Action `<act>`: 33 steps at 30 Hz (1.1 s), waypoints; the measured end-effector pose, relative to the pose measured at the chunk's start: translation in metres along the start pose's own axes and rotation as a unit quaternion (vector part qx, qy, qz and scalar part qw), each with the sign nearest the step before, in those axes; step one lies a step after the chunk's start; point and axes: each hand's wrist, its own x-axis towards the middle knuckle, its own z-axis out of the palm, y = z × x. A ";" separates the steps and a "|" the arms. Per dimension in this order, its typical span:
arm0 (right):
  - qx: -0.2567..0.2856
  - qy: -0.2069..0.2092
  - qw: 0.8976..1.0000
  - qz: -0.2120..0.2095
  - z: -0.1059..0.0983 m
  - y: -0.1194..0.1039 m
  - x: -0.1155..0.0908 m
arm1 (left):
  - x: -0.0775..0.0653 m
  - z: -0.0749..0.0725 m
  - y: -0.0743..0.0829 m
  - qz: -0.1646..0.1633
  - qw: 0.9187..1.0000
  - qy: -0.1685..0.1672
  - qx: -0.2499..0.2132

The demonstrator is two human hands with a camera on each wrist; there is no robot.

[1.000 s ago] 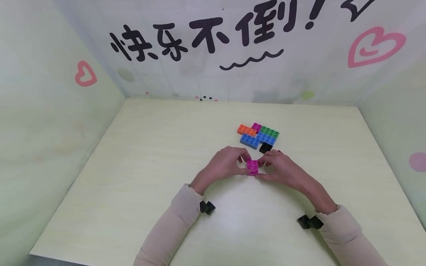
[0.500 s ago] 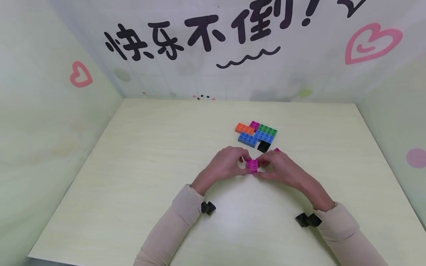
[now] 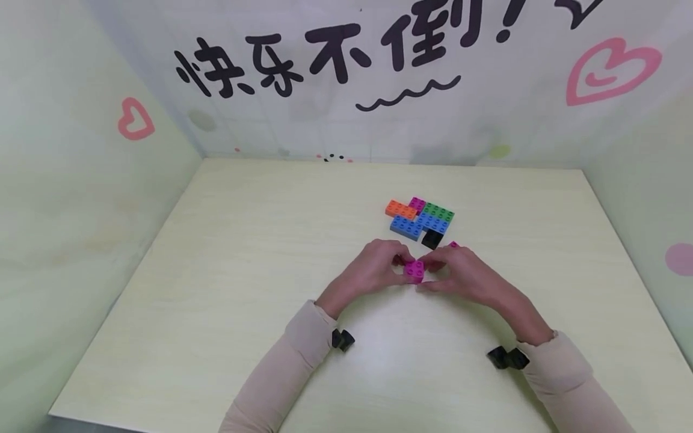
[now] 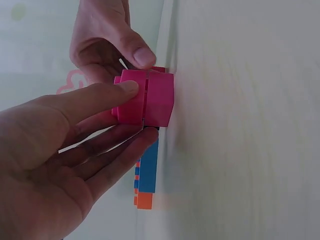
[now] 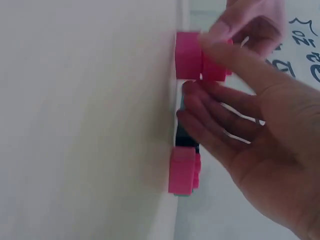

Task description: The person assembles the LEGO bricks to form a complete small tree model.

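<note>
A person's left hand (image 3: 379, 264) and right hand (image 3: 467, 273) meet over the pale table (image 3: 243, 270), both pinching a pink stack (image 3: 414, 272) between thumb and fingers. The stack is made of an upper pink brick (image 4: 132, 109), studs facing up, and a lower pink brick (image 4: 161, 100), with a thin gap between them; whether it touches the table cannot be told. The left thumb presses the upper one; the right thumb lies near the seam. Another pink brick (image 5: 182, 171) sits on the table just beyond the right hand. Farther off lies a close group: a black brick (image 3: 432, 239) nearest the hands, two blue bricks (image 3: 406, 227), a green brick (image 3: 440, 212), an orange brick (image 3: 401, 210) and a magenta brick (image 3: 417, 205). Black fittings (image 3: 508, 358) show by both beige sleeves (image 3: 557, 370). Behind, the wall (image 3: 303, 126) bears large black characters (image 3: 338, 53) and a pink heart (image 3: 614, 71).
</note>
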 end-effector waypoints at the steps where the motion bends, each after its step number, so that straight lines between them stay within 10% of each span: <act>1: 0.010 0.004 1.000 0.001 -0.001 0.001 -0.001 | 0.000 0.001 -0.001 -0.007 1.000 0.001 -0.012; 10: 0.057 0.019 0.998 -0.009 -0.005 0.007 -0.004 | 0.002 0.003 -0.007 -0.040 0.993 0.026 -0.106; 26: 0.050 0.018 0.999 0.001 -0.005 -0.001 -0.011 | -0.003 0.007 -0.008 -0.043 0.994 0.009 -0.105; 33: -0.063 0.139 0.986 0.071 -0.028 -0.001 -0.018 | 0.000 0.008 -0.015 -0.045 0.994 -0.011 -0.102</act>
